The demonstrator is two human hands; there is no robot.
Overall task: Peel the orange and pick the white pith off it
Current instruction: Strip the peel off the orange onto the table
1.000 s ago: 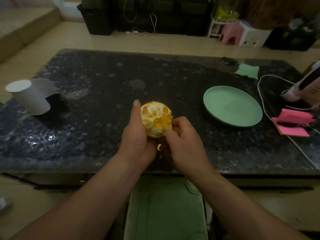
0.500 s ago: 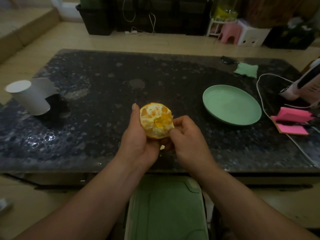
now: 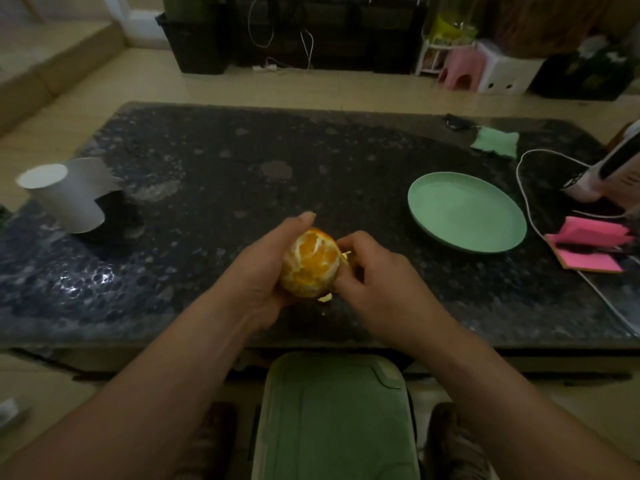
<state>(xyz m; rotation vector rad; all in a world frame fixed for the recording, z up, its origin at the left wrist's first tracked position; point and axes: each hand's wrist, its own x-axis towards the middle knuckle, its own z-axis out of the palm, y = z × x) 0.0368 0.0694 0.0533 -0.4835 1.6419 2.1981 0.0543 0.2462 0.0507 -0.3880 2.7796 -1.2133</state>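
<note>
The orange [image 3: 310,263] is mostly peeled, with bare segments and white pith lines facing me, and some rind left low down and on its far side. My left hand [image 3: 265,268] cups it from the left, fingers curled around its back. My right hand [image 3: 374,275] is at its right side, fingertips pinching a strip of peel or pith on the fruit's far right edge. A small pale scrap of peel [image 3: 325,298] hangs just below the orange. Both hands are above the near middle of the dark table [image 3: 207,188].
A green plate [image 3: 465,211] lies on the table to the right. Further right are pink sticky notes [image 3: 585,247], a white cable [image 3: 526,199] and a green cloth [image 3: 495,142]. A white paper roll [image 3: 65,192] stands at the left. A green bin lid [image 3: 334,417] is below the table's near edge.
The orange has been turned so its peeled side faces me. My right hand has moved from the orange's lower right up to its right side.
</note>
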